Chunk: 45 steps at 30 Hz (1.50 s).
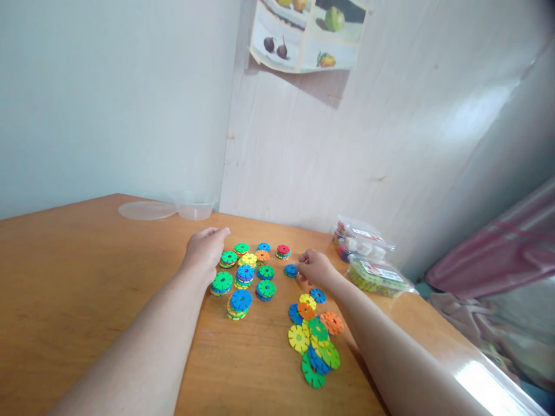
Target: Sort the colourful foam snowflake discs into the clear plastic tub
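My left hand (205,252) rests on its side at the left of several short stacks of notched plastic discs, fingers stretched out and apparently holding nothing. Closest to it are stacks topped by green discs (228,258) (222,282). My right hand (315,268) is closed, its fingertips at the edge of a low stack with a blue disc (290,270) on top. Just behind that stands a stack capped by a red disc (283,250). Below my right hand, loose discs (318,330) in blue, yellow, orange and green overlap in a pile.
Clear plastic boxes of colourful pieces (363,238) and a box of yellow-green pieces (378,276) sit at the right. A clear bowl (195,208) and a round lid (147,210) lie near the wall on the wooden table (108,260). Fruit pictures (307,34) hang above.
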Motion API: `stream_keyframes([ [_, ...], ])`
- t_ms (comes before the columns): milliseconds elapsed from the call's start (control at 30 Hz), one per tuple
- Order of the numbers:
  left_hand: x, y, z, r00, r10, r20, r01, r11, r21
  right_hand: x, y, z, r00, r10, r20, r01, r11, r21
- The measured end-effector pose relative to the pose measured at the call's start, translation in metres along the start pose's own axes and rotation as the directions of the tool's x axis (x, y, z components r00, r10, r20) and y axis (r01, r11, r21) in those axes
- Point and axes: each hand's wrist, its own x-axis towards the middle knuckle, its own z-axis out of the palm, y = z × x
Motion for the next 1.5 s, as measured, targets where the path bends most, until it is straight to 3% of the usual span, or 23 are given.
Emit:
stream_keyframes([
  [133,-0.001,0.001,0.000,1.000,0.001,0.003,-0.001,1.000,0.000,-0.011,-0.001,-0.021,0.998,-0.062,0.027,0.065,0.988,-0.138],
  [300,-0.004,0.004,-0.001,1.000,0.000,-0.006,0.000,1.000,0.018,-0.037,0.003,-0.048,0.961,-0.060,0.271,0.138,0.949,-0.282],
  [433,-0.004,0.004,-0.001,1.000,0.009,-0.010,-0.009,1.000,0.010,-0.045,0.001,-0.053,0.911,0.007,0.412,0.213,0.848,-0.485],
  [567,-0.001,0.000,-0.001,1.000,0.019,-0.006,-0.019,1.000,0.008,-0.042,-0.003,-0.049,0.904,0.006,0.428,0.236,0.826,-0.511],
  [900,-0.002,0.002,-0.001,1.000,0.006,0.005,-0.006,1.000,0.015,-0.036,0.002,-0.036,0.929,-0.026,0.370,0.165,0.922,-0.349],
  [1067,-0.003,0.003,-0.001,1.000,0.003,0.003,-0.004,1.000,0.007,-0.024,0.008,-0.029,0.969,-0.093,0.230,0.131,0.979,-0.158],
  [1267,-0.001,0.000,-0.001,1.000,-0.001,0.001,0.001,1.000,0.003,-0.009,0.008,-0.012,0.996,-0.019,0.090,0.015,0.999,0.040],
  [1500,-0.002,0.001,-0.001,1.000,0.013,0.001,-0.013,1.000,0.011,0.001,0.007,0.007,0.999,0.033,0.042,-0.040,0.985,0.167],
])
